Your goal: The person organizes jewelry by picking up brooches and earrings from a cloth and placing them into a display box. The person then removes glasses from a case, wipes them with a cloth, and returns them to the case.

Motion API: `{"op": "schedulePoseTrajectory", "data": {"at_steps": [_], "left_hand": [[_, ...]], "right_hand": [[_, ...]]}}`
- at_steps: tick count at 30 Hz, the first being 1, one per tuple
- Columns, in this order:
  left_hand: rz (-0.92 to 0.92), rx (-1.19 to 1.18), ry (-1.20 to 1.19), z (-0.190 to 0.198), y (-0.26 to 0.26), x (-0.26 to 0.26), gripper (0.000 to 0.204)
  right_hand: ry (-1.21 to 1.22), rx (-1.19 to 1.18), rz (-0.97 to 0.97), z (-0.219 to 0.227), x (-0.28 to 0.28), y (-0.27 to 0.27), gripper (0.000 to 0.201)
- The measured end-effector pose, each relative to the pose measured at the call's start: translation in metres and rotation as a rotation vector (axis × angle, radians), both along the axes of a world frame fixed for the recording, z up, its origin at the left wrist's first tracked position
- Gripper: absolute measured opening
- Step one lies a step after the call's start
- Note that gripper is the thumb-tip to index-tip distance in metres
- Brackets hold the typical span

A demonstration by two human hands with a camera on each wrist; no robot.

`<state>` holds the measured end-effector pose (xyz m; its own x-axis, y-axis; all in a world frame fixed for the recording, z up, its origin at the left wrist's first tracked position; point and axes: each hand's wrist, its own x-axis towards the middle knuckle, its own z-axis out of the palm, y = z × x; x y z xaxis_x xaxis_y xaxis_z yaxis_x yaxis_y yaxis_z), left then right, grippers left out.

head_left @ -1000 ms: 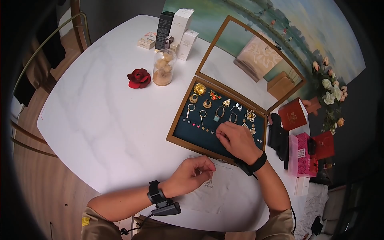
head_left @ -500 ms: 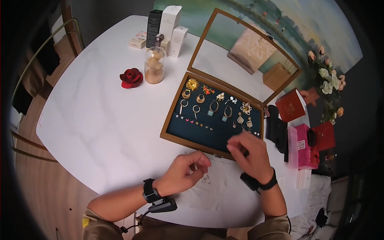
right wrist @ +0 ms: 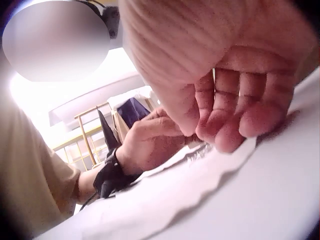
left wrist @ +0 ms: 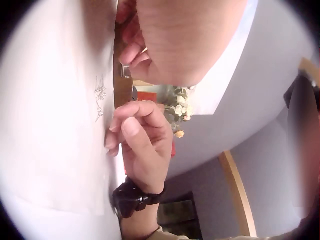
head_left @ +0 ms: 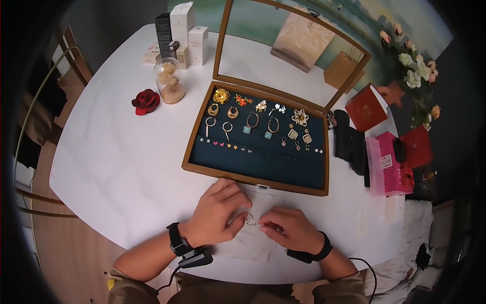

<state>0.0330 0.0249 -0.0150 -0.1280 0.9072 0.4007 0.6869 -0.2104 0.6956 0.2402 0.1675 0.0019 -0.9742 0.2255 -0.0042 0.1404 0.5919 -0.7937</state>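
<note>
Several small silver earrings [head_left: 250, 219] lie together on a thin pale cloth [head_left: 255, 245] at the table's near side. My right hand [head_left: 291, 230] is just right of them, its fingers loosely bent and thumb tip near the fingertips; nothing shows in its grasp. On the other side, my left hand [head_left: 215, 213] has relaxed, bent fingers with nothing held. The left wrist view shows the silver earrings [left wrist: 100, 92] beside the fingers of the right hand [left wrist: 145, 145]. Beyond both hands stands a wooden jewelry box [head_left: 228, 176], lid raised, with rows of earrings on dark green lining.
A red fabric flower [head_left: 146, 102], a glass dome [head_left: 170, 83] and several cartons [head_left: 182, 23] stand at the back left. To the right are black cases [head_left: 358, 152], a pink box [head_left: 395, 164] and a red booklet [head_left: 367, 107]. Artificial flowers [head_left: 412, 76] are behind.
My right hand has left the row of studs in the jewelry box and come down to the cloth by the loose earrings. The left hand stays near the cloth. The head view has shifted.
</note>
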Motion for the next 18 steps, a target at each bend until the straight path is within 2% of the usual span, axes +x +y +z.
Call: {"op": "schedulePoseTrajectory", "data": {"at_steps": [4,9,18], "left_hand": [[-0.06,-0.089,0.048,-0.001,-0.001,0.007,0.028],[-0.049,-0.16,0.13,0.001,0.001,0.016,0.029],[-0.08,-0.177,0.195,0.002,0.001,0.01,0.028]], "right_hand": [[0.094,0.027,-0.004,-0.014,0.0,-0.001,0.007],[0.163,0.064,-0.06,-0.022,0.0,-0.002,0.006],[0.128,0.053,-0.057,-0.024,-0.001,0.001,0.007]]}}
